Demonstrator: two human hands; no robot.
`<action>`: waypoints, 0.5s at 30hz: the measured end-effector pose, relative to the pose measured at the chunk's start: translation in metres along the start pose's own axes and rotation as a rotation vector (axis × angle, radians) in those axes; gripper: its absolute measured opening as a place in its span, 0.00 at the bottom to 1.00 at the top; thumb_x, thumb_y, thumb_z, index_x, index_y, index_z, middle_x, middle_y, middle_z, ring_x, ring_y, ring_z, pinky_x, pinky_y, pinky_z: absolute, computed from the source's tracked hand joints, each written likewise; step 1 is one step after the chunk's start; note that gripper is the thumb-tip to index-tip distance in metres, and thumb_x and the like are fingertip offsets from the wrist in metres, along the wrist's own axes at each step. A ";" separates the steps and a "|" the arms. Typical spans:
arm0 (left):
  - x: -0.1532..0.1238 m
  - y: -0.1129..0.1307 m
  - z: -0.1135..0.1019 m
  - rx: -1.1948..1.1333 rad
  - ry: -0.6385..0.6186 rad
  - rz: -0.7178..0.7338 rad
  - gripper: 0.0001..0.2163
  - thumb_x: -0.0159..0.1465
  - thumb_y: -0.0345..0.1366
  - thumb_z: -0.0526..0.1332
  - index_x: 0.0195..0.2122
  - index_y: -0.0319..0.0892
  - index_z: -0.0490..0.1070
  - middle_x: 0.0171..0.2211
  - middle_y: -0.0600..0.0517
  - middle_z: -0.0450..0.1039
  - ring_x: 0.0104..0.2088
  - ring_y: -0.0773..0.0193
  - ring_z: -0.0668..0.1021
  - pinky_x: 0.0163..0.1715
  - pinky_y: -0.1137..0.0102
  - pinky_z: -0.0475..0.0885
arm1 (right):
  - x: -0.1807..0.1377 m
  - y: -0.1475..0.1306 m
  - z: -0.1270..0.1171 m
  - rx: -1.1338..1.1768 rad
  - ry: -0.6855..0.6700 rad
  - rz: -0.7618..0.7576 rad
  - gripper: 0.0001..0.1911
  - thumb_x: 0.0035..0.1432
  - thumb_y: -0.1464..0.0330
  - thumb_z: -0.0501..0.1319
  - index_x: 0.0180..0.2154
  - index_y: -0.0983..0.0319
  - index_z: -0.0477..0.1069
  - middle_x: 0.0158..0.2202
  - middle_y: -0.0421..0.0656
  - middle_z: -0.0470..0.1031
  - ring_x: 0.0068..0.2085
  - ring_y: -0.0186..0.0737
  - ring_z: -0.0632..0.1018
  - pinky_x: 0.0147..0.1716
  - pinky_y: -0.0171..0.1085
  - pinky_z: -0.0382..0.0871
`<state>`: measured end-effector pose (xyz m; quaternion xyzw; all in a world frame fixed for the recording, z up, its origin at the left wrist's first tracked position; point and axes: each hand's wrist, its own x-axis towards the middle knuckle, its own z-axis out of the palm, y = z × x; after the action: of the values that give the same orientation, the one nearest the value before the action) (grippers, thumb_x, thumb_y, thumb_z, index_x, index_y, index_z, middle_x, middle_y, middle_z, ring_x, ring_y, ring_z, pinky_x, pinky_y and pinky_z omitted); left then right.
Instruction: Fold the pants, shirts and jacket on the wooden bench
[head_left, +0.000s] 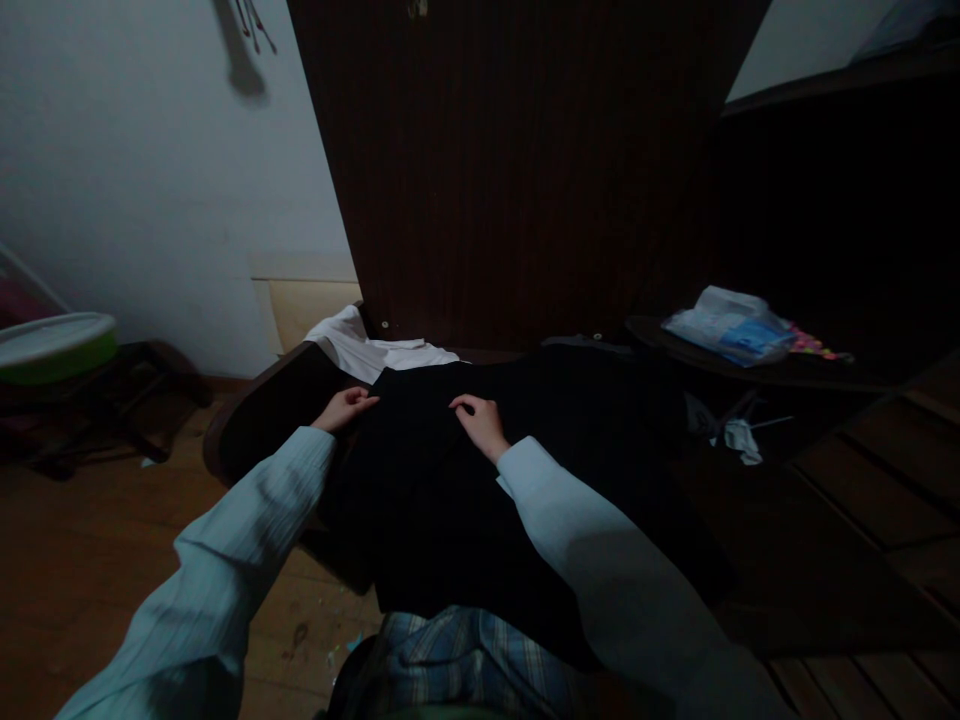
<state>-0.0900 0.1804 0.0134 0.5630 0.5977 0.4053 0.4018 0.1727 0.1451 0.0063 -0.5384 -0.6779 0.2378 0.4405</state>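
Observation:
A black garment (450, 500), its exact kind lost in the dark, lies spread out in front of me and hangs down over my lap. My left hand (346, 410) is closed in a pinch at the garment's upper left corner. To the right of it, my right hand (481, 422) has thumb and curled fingers pinched together on the upper part of the same cloth. Behind the garment's far edge lies a crumpled white cloth (375, 355).
A tall dark wooden panel (517, 170) rises behind the garment. On a shelf at right sits a clear plastic package (731, 325), with crumpled white paper (742, 440) below. A green tub with a pale lid (60, 345) stands at far left.

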 end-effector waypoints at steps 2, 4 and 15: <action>0.000 -0.001 0.001 -0.007 0.009 -0.007 0.20 0.39 0.48 0.67 0.23 0.40 0.61 0.14 0.60 0.62 0.15 0.73 0.65 0.15 0.77 0.58 | -0.001 -0.001 0.000 -0.013 0.019 -0.027 0.11 0.49 0.72 0.53 0.28 0.57 0.73 0.30 0.37 0.75 0.32 0.35 0.74 0.35 0.32 0.64; -0.001 -0.001 0.003 -0.002 0.019 -0.006 0.20 0.39 0.48 0.67 0.23 0.40 0.62 0.15 0.59 0.62 0.14 0.74 0.64 0.15 0.77 0.57 | -0.001 -0.002 -0.001 -0.017 0.032 -0.075 0.10 0.50 0.72 0.53 0.28 0.57 0.73 0.30 0.38 0.75 0.32 0.35 0.74 0.34 0.31 0.64; 0.001 -0.001 0.002 -0.057 0.017 -0.045 0.21 0.37 0.49 0.66 0.24 0.37 0.68 0.13 0.58 0.61 0.14 0.73 0.63 0.15 0.77 0.54 | 0.001 0.003 -0.002 -0.097 -0.009 -0.006 0.09 0.50 0.70 0.53 0.24 0.58 0.72 0.27 0.38 0.75 0.30 0.35 0.73 0.31 0.31 0.62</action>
<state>-0.0886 0.1811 0.0118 0.5342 0.6021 0.4176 0.4216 0.1756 0.1468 0.0049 -0.5562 -0.6921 0.2058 0.4113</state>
